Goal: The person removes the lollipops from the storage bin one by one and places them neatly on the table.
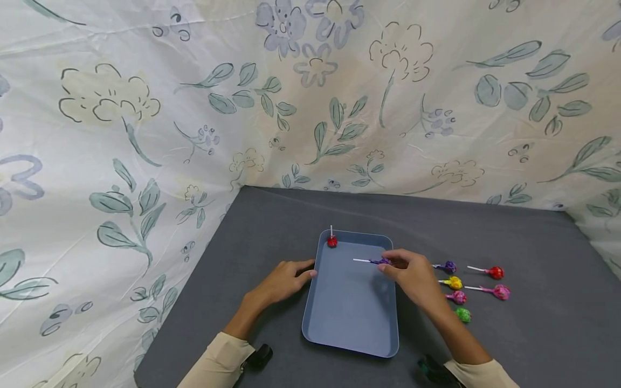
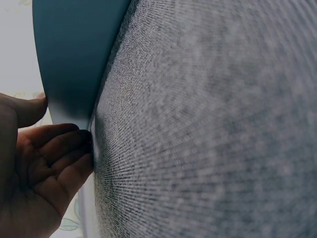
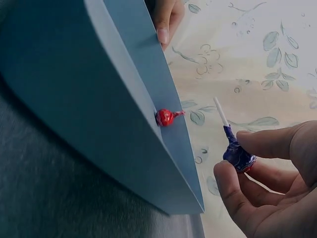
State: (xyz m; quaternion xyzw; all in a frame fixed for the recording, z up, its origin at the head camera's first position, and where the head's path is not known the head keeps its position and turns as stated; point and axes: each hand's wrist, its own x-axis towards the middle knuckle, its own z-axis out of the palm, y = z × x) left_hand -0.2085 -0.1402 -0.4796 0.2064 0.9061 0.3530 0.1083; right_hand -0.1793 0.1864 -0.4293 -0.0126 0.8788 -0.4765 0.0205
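My right hand (image 1: 409,275) pinches a purple-wrapped lollipop (image 1: 382,261) by its candy end, above the upper right part of a blue-grey tray (image 1: 350,323). In the right wrist view the lollipop (image 3: 237,154) sits between thumb and fingertips, its white stick pointing away. A red lollipop (image 1: 332,241) lies in the tray's far left corner, with its stick leaning over the rim. At the tray's left side rests my left hand (image 1: 283,281). In the left wrist view its thumb and loosely bent fingers (image 2: 62,148) touch the outer wall of the tray (image 2: 74,64).
Right of the tray, on the dark grey table (image 1: 543,345), lie several lollipops: purple (image 1: 450,267), yellow (image 1: 455,283), pink (image 1: 459,297), green (image 1: 463,314), red (image 1: 496,272) and another pink one (image 1: 502,292). Flower-patterned cloth (image 1: 310,134) hangs behind and to the left.
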